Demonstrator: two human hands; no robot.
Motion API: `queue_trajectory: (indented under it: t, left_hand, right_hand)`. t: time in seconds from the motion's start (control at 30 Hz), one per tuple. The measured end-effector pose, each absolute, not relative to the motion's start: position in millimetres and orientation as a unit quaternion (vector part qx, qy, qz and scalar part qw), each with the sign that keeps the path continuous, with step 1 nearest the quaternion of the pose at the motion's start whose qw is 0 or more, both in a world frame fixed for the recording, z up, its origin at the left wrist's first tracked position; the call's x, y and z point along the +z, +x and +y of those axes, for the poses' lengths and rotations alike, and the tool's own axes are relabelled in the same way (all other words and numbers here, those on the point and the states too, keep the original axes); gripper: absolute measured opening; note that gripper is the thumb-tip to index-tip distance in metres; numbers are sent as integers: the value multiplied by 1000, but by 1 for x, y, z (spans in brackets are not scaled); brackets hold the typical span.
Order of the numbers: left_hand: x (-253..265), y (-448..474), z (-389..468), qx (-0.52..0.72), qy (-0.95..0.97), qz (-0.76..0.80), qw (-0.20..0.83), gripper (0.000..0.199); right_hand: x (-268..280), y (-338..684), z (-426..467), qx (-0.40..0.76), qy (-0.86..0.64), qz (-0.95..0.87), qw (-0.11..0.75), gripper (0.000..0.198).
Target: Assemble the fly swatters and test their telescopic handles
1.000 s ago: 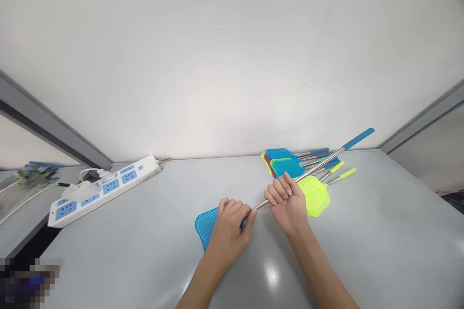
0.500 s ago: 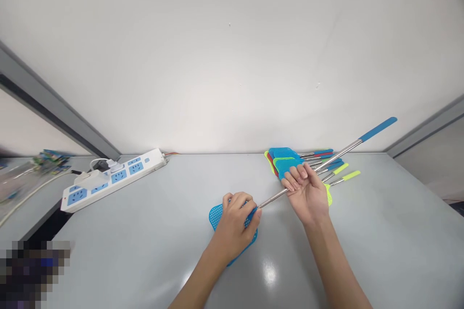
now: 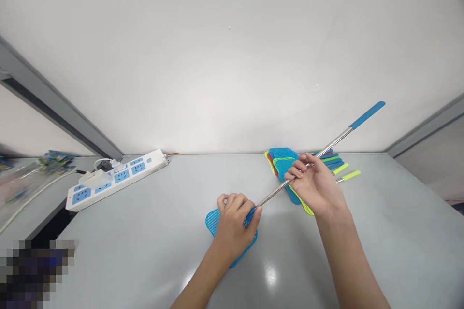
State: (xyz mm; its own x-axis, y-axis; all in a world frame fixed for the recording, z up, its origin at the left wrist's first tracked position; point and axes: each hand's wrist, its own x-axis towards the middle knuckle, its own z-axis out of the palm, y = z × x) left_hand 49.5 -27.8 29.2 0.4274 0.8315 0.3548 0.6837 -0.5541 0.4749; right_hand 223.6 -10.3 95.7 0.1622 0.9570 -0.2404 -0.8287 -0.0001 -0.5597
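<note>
A fly swatter (image 3: pixel 368 116) with a blue handle, a metal telescopic rod and a blue mesh head slants up to the right above the table. My left hand (image 3: pixel 235 222) is closed on its head, near the joint with the rod; part of the mesh is hidden under the palm. Palm up, my right hand (image 3: pixel 315 181) has its fingers curled round the middle of the rod. Behind the right hand lies a pile of fly swatters (image 3: pixel 284 153) with blue, red and yellow-green heads, their handles pointing right and partly covered.
A white power strip (image 3: pixel 118 181) with plugs in it stands at the back left of the grey table (image 3: pixel 145 246). Farther left are a clear plastic bag (image 3: pixel 25 183) and a white cable. A pale wall (image 3: pixel 232 82) rises behind the table.
The blue handle has swung up and a little left, so the rod slants more steeply. My right hand's fingers have curled further round the rod; the left hand has barely moved.
</note>
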Motion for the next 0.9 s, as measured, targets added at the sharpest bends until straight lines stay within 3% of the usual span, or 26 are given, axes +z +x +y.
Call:
queue_trajectory:
  t: [0.27,0.47,0.9]
  left_hand:
    - [33,53,-31,252,850,438,149,22]
    - [30,55,-36,246,850,423,195,22]
    - [33,52,-32,264,819,455,230,23]
  right_hand:
    - [107,206,-4,597,-296,-137,733,37]
    - [110,194,-1,605,-284,-206,714,39]
    - [84,189,7,661,-164,-165,713,39]
